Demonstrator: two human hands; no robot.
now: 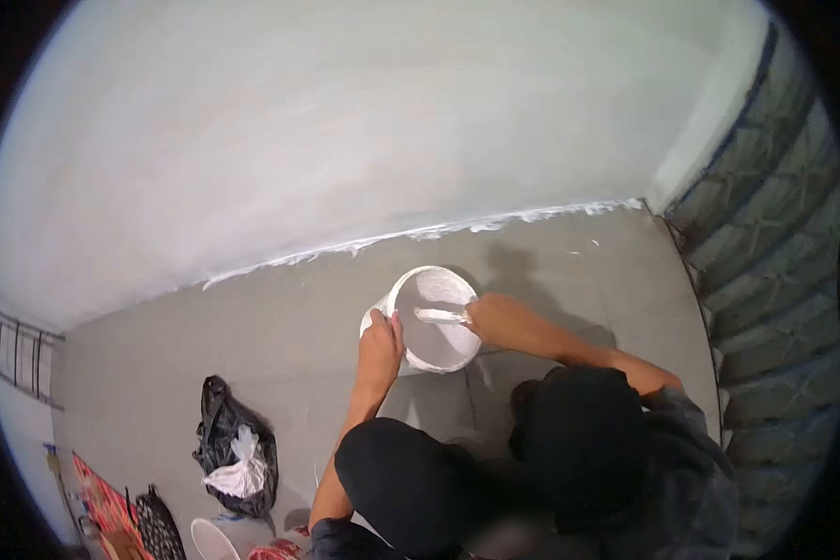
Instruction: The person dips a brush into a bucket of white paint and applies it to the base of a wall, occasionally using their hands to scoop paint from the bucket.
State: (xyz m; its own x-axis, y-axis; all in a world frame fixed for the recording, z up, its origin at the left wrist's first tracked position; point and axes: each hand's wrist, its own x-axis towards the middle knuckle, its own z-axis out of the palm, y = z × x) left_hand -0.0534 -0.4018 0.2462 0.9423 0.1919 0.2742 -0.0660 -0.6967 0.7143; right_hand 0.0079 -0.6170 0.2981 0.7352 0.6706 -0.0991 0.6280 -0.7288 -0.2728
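Observation:
A white bucket [436, 366] stands tilted on the grey floor, its mouth turned up towards me, with a pale, whitish coating inside. My left hand [381, 350] is closed on the bucket's left rim, thumb near the inner edge. My right hand [491, 319] reaches over the right rim and grips a paintbrush [441, 316] smeared with white. The brush lies across the bucket's mouth and points left. How deep the bucket's contents go cannot be made out.
A pale wall [373, 121] rises ahead, with white smears along its foot. A ribbed metal shutter [775, 252] stands at right. On the left floor lie a black plastic bag [217, 420] with a white bag [243, 471] on it, and another white container [213, 541].

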